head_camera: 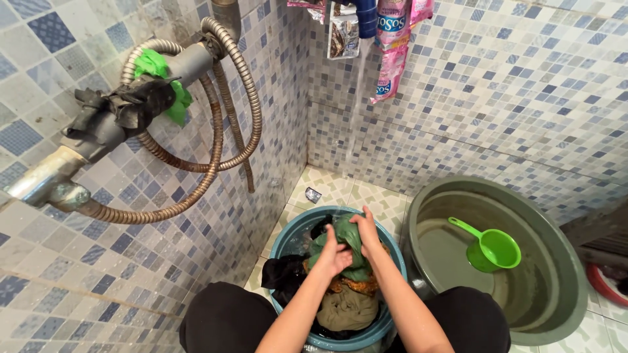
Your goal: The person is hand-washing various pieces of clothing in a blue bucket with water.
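A: While water falls from the tap above the basin, both hands work the green cloth on top of it.
B: Grip?
A: Left hand and right hand both clenched on it. Mid-wash, I'd say: dark and tan clothes in the basin look untouched; ladle floats in the tub right of it.

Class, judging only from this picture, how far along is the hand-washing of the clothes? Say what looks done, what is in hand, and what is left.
Done: the teal basin is loaded with clothes and water streams into it. In hand: the left hand and right hand grip a green garment. Left: the black garment draped over the rim and the beige cloth lie untouched; the green dipper sits idle in the grey tub.
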